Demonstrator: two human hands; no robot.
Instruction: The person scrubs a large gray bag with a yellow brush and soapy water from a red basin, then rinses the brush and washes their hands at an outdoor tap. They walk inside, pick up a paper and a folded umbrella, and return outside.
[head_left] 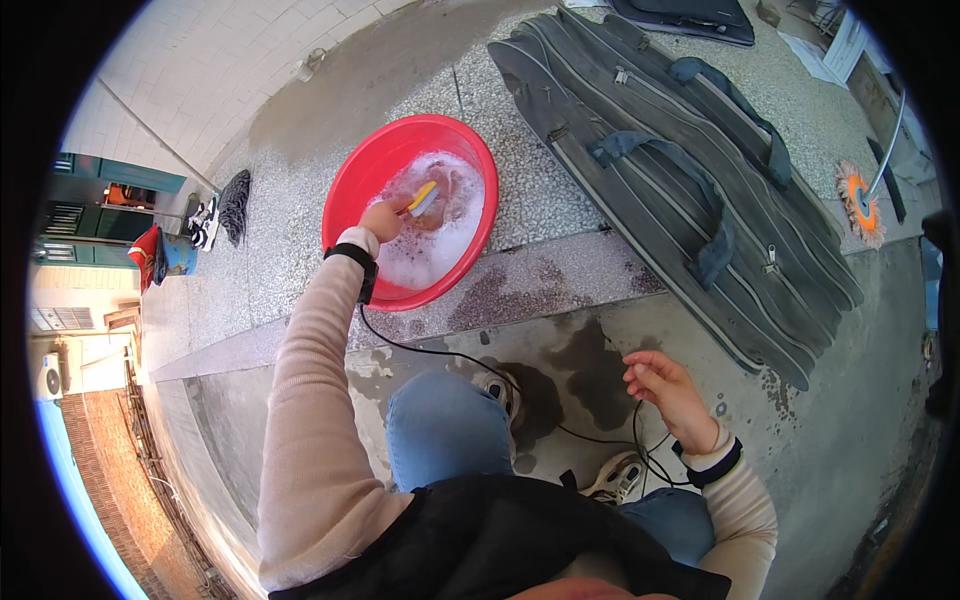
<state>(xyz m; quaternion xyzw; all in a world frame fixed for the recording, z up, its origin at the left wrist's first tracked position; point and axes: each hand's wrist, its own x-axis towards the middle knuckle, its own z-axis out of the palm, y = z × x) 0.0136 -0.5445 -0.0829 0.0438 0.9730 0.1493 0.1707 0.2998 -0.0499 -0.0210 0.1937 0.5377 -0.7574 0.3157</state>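
Note:
My left hand [381, 221] is closed around a yellow-handled scrubbing brush [424, 198] with pale bristles. It holds the brush over foamy, brownish water inside a red plastic basin [470, 133]; the bristles are at the suds. To the right, my right hand [668, 392] hovers above the wet ground, loosely curled, with nothing visible in it. Beyond that hand lies a large grey fabric suitcase [640, 190] with zips and two blue-grey straps, resting across the raised paving.
Black cables [470, 357] run from my wrists between my knees. A round orange mop head [858, 204] lies past the suitcase, and a dark flat bag [690, 16] is at the far edge. Shoes [204, 224] and a blue bucket [180, 255] stand left. A paving step crosses the ground.

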